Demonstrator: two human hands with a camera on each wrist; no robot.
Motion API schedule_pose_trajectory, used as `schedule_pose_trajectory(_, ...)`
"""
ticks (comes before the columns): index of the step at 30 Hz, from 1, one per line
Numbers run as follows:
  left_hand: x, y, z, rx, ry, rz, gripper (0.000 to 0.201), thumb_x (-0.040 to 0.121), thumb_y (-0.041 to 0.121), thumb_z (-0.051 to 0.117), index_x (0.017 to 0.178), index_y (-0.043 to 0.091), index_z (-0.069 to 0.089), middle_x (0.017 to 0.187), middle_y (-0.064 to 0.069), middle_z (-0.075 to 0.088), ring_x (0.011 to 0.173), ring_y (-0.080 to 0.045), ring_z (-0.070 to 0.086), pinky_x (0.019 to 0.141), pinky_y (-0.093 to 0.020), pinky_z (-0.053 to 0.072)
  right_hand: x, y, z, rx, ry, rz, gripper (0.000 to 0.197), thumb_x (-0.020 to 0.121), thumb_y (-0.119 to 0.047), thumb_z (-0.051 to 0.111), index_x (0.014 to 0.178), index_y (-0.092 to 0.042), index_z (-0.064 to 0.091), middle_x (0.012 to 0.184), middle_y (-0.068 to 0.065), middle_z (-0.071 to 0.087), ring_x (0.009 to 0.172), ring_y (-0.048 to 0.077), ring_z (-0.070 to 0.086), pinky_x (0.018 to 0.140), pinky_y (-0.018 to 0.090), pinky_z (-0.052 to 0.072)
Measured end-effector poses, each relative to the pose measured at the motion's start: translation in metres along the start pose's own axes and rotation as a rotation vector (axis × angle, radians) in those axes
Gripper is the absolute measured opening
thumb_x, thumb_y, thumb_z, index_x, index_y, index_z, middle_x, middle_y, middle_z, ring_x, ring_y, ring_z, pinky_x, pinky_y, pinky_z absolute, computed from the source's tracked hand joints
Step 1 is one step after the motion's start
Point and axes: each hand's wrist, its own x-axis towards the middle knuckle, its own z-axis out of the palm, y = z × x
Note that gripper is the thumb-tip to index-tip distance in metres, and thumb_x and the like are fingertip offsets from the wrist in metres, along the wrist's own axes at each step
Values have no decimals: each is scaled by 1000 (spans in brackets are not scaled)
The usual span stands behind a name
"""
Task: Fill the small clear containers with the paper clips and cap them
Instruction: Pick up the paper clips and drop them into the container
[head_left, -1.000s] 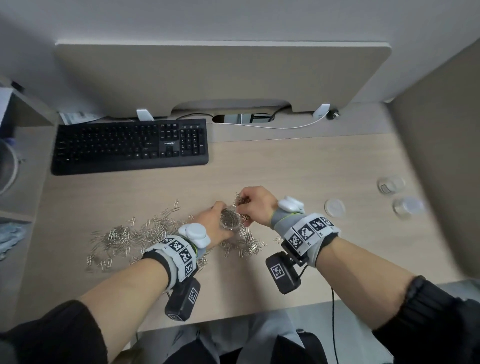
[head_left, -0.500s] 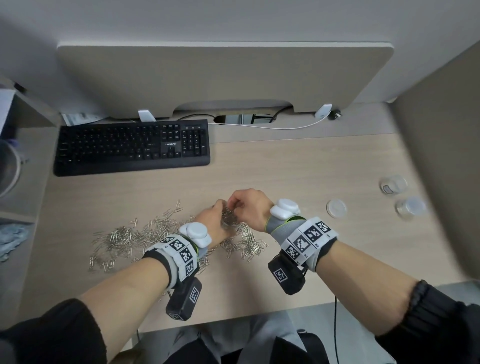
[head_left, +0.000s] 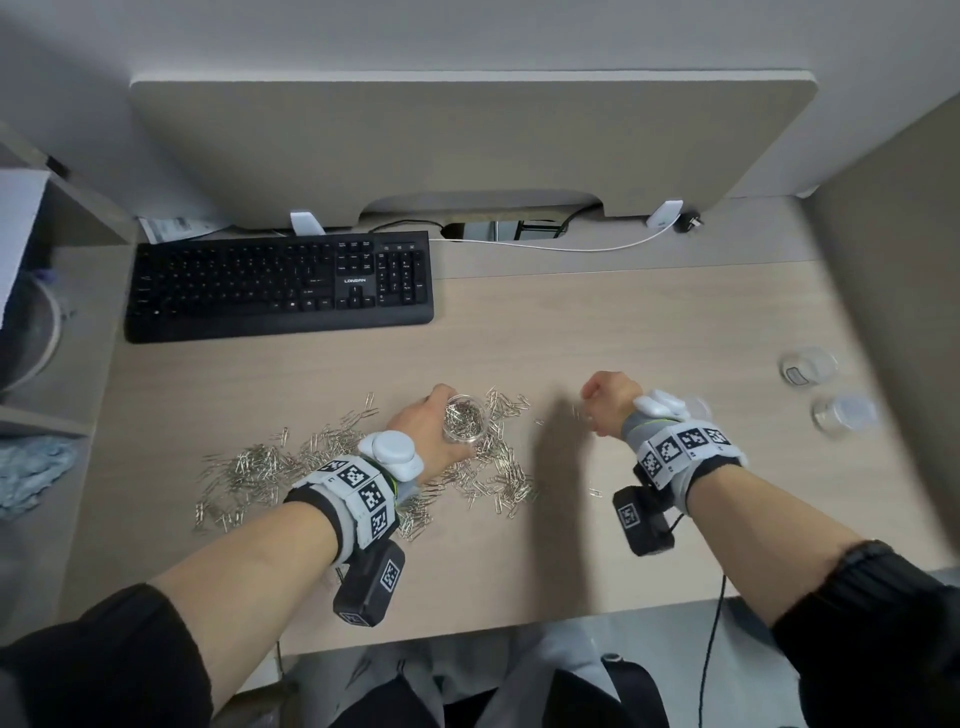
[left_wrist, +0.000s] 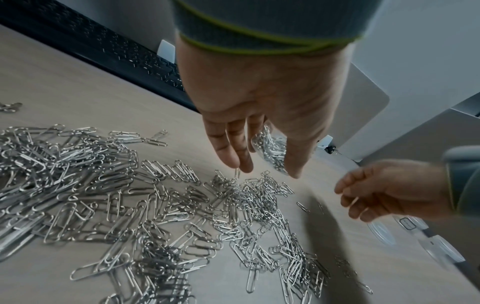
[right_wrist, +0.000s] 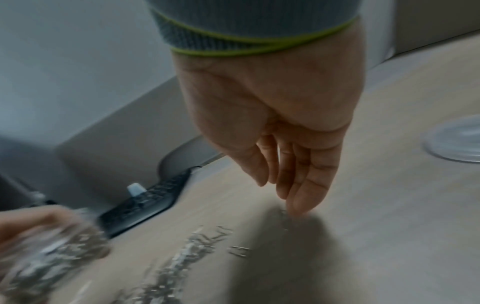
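My left hand (head_left: 430, 427) grips a small clear container (head_left: 464, 419) packed with silver paper clips, just above the loose clip pile (head_left: 311, 462). In the left wrist view the container (left_wrist: 272, 150) sits between the fingers and thumb. My right hand (head_left: 607, 404) hovers low over the desk to the right of the pile, its fingers hanging loose and holding nothing (right_wrist: 283, 185). A round clear lid (right_wrist: 457, 139) lies on the desk just right of that hand, mostly hidden by the wrist device in the head view.
Two more small clear containers (head_left: 808, 366) (head_left: 844, 413) stand at the desk's right side near the side panel. A black keyboard (head_left: 280, 286) lies at the back left. A few stray clips (head_left: 595, 491) lie near my right wrist.
My right hand has left the container's mouth and swung right towards the lid. The left hand still holds the filled container over the pile.
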Motion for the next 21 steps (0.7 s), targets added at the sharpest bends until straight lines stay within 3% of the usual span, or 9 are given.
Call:
schedule_pose_trajectory(3,-1,-6,1,6,-1,-6,69,77,41,75,130,18,37,96,-3,64,79,-22,62,70,-37,53,8,12,-2,-181,-12,78,22,92,-18,54,106,-8,67,99,12,72,87,31,70,82,37,58)
schedule_pose_trajectory(5,-3,-9,1,18,0,-8,70,78,42,75,131,17,37,95,-2,63,79,-22,61,69,-36,51,14,11,2,-154,2,83,26,94,-25,54,106,-7,66,100,13,71,86,31,68,81,35,55)
schedule_pose_trajectory(7,-4,-14,2,33,-12,-20,71,79,43,74,132,16,36,94,-2,62,78,-22,60,66,-34,48,23,6,11,-89,-8,60,29,93,-25,54,110,-6,66,109,16,69,97,33,66,86,36,52)
schedule_pose_trajectory(9,-6,-17,2,34,-18,-29,72,79,43,74,134,16,35,92,-1,60,78,-22,58,63,-31,43,27,-4,20,-57,-12,18,32,93,-25,54,115,-4,66,116,17,66,108,35,62,90,36,48)
schedule_pose_trajectory(11,-8,-21,2,39,-21,-38,74,78,43,74,134,15,35,92,-1,61,79,-22,60,64,-32,46,27,-22,31,-73,-12,-29,34,95,-26,53,117,-4,65,118,18,64,111,35,60,89,36,46)
schedule_pose_trajectory(14,-10,-27,2,37,-32,-50,76,78,43,75,136,15,35,92,-3,61,80,-23,60,69,-35,50,26,-51,45,-165,4,-150,37,93,-33,55,117,-5,60,118,16,63,105,33,61,82,35,46)
schedule_pose_trajectory(18,-12,-35,3,33,-15,-74,76,75,45,76,134,18,36,96,-3,62,83,-23,60,73,-36,50,12,-79,59,-348,-33,-314,67,84,-54,65,131,-12,41,123,10,47,96,30,60,70,36,46)
schedule_pose_trajectory(21,-15,-41,2,25,11,-84,73,74,45,77,130,20,38,95,0,59,86,-24,58,71,-33,47,-1,-86,79,-468,-66,-400,75,77,-59,69,131,-16,40,124,10,43,102,29,56,81,41,52)
